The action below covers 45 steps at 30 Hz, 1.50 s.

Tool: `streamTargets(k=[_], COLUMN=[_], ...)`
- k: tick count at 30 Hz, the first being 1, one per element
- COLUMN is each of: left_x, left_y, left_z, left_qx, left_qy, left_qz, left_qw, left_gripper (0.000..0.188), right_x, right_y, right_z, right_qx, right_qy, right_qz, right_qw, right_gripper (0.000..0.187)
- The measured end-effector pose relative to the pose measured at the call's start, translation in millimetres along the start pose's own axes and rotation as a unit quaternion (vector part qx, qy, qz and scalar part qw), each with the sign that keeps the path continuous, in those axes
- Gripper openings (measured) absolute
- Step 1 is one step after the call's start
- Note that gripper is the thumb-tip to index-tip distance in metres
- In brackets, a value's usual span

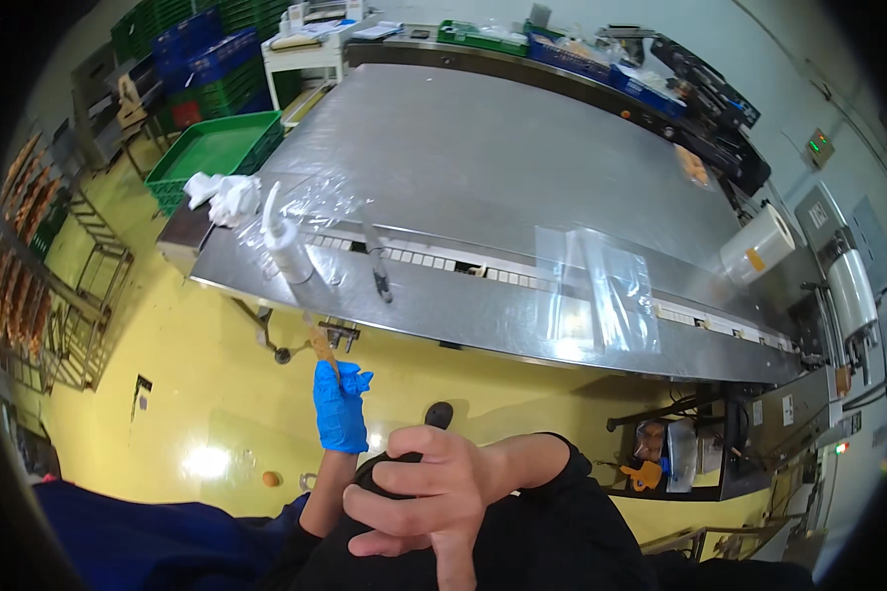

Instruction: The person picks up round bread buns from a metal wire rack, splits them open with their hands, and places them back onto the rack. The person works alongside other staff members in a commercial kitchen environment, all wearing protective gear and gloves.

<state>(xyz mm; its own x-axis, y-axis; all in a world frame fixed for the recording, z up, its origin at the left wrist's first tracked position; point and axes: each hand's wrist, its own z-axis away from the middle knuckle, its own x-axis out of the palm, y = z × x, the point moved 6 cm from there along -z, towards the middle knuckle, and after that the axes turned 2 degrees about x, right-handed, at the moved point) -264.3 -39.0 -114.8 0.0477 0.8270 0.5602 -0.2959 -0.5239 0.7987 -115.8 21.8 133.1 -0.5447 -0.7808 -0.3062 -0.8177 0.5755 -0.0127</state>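
Observation:
My left hand (341,414), in a blue glove, is closed around a narrow brown strip-like piece (321,343). The piece sticks up past the fingers toward the table's front edge; its exact kind cannot be made out. My bare right hand (429,492) is raised close in front of my body, its fingers bent but apart and nothing in them. Beyond my left hand, a white bottle with a curved spout (284,241) stands at the front of the steel table (463,148). A slim dark tool (378,271) lies to its right.
Clear plastic bags (601,286) lie along the table's front, and a film roll (757,246) stands at the right. A crumpled white cloth (229,199) and a green crate (217,148) are at the left. A wheeled rack (94,256) stands farther left on the yellow floor.

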Motion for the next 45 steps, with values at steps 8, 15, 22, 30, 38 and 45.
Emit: streamTargets(k=[8,15,22,30,38,45], left_x=[12.3,26.4,35.9,132.3,150.0,-9.9], left_y=[5.3,3.8,4.9,-87.0,-173.0,-123.0], left_z=[0.5,8.1,11.6,83.9,341.8,504.8], left_qx=[0.035,0.041,0.05,-0.109,-0.294,-0.366], left_qy=[-0.039,-0.048,-0.113,-0.472,-0.873,-0.892], left_qz=[0.044,0.044,0.004,-0.148,-0.193,-0.066], left_qw=[0.998,0.997,0.992,0.862,0.337,-0.255], left_gripper=[0.032,0.033,0.036,0.042,0.039,0.034], right_x=[-6.9,-17.6,-34.3,-84.6,-135.3,20.9], right_y=[2.9,-1.5,39.6,23.9,-225.8,-412.8], right_z=[7.6,2.5,58.5,218.9,236.9,223.6], right_qx=[0.001,-0.068,0.151,0.62,0.542,0.298], right_qy=[0.017,0.065,-0.043,0.287,0.591,0.77], right_qz=[0.001,0.045,0.135,-0.015,0.312,0.528], right_qw=[1.0,0.994,0.978,0.73,0.509,0.198], right_gripper=[0.093,0.082,0.068,0.031,0.034,0.028])
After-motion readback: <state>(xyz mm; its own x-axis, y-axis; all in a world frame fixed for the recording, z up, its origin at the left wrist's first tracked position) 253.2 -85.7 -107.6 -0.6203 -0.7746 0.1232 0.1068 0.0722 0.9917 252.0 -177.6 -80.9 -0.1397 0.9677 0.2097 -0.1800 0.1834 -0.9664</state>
